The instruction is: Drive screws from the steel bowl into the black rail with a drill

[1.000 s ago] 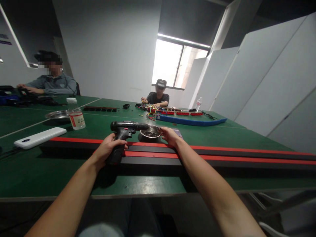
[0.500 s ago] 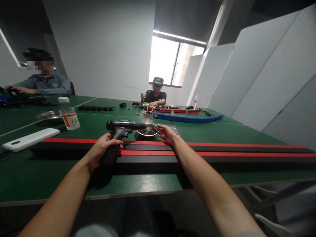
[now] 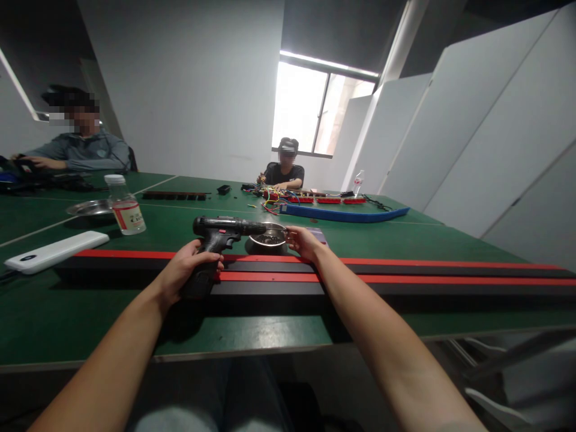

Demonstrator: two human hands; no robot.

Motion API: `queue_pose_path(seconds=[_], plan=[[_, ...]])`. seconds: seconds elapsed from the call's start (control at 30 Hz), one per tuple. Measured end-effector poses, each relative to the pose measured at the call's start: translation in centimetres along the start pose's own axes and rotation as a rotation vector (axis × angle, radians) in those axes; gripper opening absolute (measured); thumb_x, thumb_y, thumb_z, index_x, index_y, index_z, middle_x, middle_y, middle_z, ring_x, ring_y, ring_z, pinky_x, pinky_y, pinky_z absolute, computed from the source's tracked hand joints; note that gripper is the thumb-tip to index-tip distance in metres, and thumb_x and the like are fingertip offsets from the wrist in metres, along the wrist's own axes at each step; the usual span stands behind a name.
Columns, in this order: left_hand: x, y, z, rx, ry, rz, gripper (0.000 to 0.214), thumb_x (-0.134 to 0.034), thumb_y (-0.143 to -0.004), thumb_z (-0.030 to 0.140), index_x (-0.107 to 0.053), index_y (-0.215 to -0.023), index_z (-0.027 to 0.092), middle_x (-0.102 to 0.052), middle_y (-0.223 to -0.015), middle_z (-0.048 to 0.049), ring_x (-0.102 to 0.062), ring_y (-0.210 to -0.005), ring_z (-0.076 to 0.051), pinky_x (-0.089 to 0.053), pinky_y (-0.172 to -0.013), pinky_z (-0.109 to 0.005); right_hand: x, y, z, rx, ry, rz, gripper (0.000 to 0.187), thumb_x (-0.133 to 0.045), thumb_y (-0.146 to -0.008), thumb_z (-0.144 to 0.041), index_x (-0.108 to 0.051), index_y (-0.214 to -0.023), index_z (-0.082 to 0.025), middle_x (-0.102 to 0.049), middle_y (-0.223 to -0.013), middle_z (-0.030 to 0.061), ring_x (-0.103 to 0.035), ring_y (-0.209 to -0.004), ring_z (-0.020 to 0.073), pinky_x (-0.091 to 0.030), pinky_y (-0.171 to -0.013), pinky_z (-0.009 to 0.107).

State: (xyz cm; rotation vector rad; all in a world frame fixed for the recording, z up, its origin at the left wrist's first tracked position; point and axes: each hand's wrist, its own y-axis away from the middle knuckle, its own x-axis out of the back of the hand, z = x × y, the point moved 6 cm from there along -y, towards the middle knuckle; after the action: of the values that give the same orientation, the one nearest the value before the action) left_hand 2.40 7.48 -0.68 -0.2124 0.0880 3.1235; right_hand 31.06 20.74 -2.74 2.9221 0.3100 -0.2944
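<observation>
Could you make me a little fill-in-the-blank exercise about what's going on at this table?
1. The black tool in the left hand is a power ____.
2. The tool's tip points toward the ____ hand.
3. The long curved strip on the table is coloured ____.
4. The two long bars are black and ____.

Missing words: drill; right; blue; red.

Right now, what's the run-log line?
left hand: grips drill | right hand: beside bit tip | metal bowl: beyond drill | red-and-black bars: on table
</observation>
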Motion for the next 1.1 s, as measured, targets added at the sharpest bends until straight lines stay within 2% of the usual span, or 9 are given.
queue_pose_path(seconds=[0.23, 0.53, 0.73, 0.93, 1.1], plan=[[-0.2, 0.2, 0.2, 0.004, -0.017, 0.020, 0.043, -0.082, -0.070, 0.022, -0.054, -0.103, 0.015, -0.074, -0.078, -0.0090, -0.070, -0.060, -0.018, -0.058, -0.051, -0.026, 0.0, -0.8, 0.4, 0.018, 0.029, -0.038, 0.010, -0.058, -0.089, -0.022, -0.061, -0.080, -0.018, -0.058, -0.068, 0.0003, -0.046, -0.056, 0.0097, -0.029, -0.046, 0.018], [0.3, -0.3, -0.2, -0.009, -0.032, -0.010, 0.043, -0.082, -0.071, 0.023, -0.053, -0.102, 0.018, -0.074, -0.078, -0.0084, -0.072, -0.062, -0.019, -0.058, -0.052, -0.027, 0.2, -1.0, 0.6, 0.026, 0.039, -0.024, 0.002, -0.063, -0.080, -0.022, -0.062, -0.080, -0.020, -0.056, -0.062, -0.0020, -0.046, -0.056, 0.0102, -0.033, -0.052, 0.020], [0.5, -0.3, -0.3, -0.001, -0.026, -0.011, 0.044, -0.083, -0.071, 0.024, -0.053, -0.102, 0.017, -0.075, -0.079, -0.0085, -0.072, -0.063, -0.019, -0.059, -0.055, -0.028, 0.1, -1.2, 0.7, 0.026, -0.012, -0.069, 0.004, -0.064, -0.077, -0.020, -0.061, -0.077, -0.019, -0.053, -0.060, -0.0023, -0.043, -0.055, 0.0100, -0.032, -0.050, 0.021], [0.3, -0.2, -0.2, -0.003, -0.029, -0.009, 0.043, -0.083, -0.071, 0.024, -0.054, -0.102, 0.017, -0.075, -0.080, -0.0090, -0.072, -0.062, -0.020, -0.058, -0.053, -0.027, 0.1, -1.4, 0.7, 0.027, -0.014, -0.090, 0.008, -0.064, -0.079, -0.021, -0.058, -0.075, -0.020, -0.051, -0.060, -0.0022, -0.042, -0.055, 0.0105, -0.031, -0.050, 0.022], [0.3, -0.3, -0.3, 0.005, -0.019, -0.012, 0.043, -0.083, -0.071, 0.023, -0.054, -0.102, 0.017, -0.075, -0.080, -0.0081, -0.072, -0.063, -0.019, -0.059, -0.055, -0.027, 0.2, -1.6, 0.8, 0.018, -0.035, -0.060, 0.011, -0.060, -0.083, -0.023, -0.055, -0.074, -0.020, -0.051, -0.059, -0.0018, -0.042, -0.054, 0.0110, -0.031, -0.050, 0.023]])
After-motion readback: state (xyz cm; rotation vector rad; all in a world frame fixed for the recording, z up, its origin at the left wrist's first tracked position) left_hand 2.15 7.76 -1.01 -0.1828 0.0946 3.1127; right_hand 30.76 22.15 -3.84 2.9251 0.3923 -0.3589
